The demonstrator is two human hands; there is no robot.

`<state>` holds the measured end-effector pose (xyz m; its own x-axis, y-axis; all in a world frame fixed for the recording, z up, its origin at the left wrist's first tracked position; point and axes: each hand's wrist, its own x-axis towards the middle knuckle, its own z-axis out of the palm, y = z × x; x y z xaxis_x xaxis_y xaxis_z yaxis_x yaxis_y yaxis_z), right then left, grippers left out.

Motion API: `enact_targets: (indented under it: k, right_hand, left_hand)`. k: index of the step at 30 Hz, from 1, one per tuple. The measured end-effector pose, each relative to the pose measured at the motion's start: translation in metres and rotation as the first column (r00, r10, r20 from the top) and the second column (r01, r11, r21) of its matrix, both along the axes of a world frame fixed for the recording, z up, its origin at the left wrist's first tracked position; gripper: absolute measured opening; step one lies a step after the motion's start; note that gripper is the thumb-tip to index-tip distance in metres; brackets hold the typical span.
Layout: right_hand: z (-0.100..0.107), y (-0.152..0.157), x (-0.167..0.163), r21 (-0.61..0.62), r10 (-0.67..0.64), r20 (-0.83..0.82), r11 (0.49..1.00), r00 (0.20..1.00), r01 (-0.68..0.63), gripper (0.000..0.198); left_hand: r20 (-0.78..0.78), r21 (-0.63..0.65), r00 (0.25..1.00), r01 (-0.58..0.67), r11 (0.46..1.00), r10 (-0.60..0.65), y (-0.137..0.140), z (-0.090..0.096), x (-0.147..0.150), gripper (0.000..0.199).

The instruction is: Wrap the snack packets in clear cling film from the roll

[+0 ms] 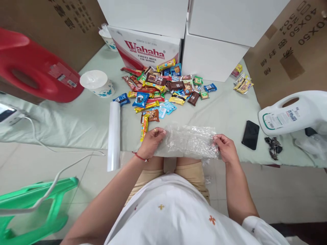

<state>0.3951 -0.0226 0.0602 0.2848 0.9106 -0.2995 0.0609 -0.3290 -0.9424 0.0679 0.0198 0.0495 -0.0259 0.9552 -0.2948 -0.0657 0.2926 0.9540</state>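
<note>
A crinkled clear plastic bag (191, 141) is stretched between my two hands at the table's front edge. My left hand (153, 140) pinches its left end, and my right hand (226, 145) grips the right end. Just beyond the bag lies a heap of wrapped snacks (163, 85) in brown, yellow, red and blue. One yellow snack bar (144, 128) rests right beside my left hand. Farther left, a white roll (114, 136) sticks out over the table edge.
A paper cup (97, 83) and a red jug (38, 68) stand at left. White boxes (214, 54) and a Wahaha carton (148, 51) line the back. A black phone (250, 135), keys (274, 148) and a white detergent bottle (293, 112) lie right. A green stool (48, 204) is below left.
</note>
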Motion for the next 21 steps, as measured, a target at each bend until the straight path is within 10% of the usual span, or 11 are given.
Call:
enact_targets:
  k: [5,10,14,21]
  right_hand:
    - [-0.004,0.002,0.008,-0.010,-0.028,0.075,1.000,0.997,0.029,0.044]
    - [0.004,-0.006,0.010,0.222,-0.128,0.541,0.975,0.831,0.006,0.036]
    - [0.025,-0.020,-0.023,0.429,-0.149,0.686,0.874,0.712,-0.230,0.023]
    - [0.006,-0.001,-0.103,0.250,0.274,0.843,0.562,0.463,-0.789,0.024]
  left_hand:
    - [-0.022,-0.075,0.993,-0.113,0.991,0.112,-0.001,-0.005,-0.005,0.041]
    - [0.004,-0.150,0.996,-0.089,0.985,0.091,-0.005,-0.003,0.001,0.041]
    - [0.018,-0.159,0.999,-0.031,0.987,0.034,-0.007,0.004,0.008,0.041]
    - [0.150,-0.187,0.988,0.072,0.980,-0.044,-0.010,0.024,0.020,0.046]
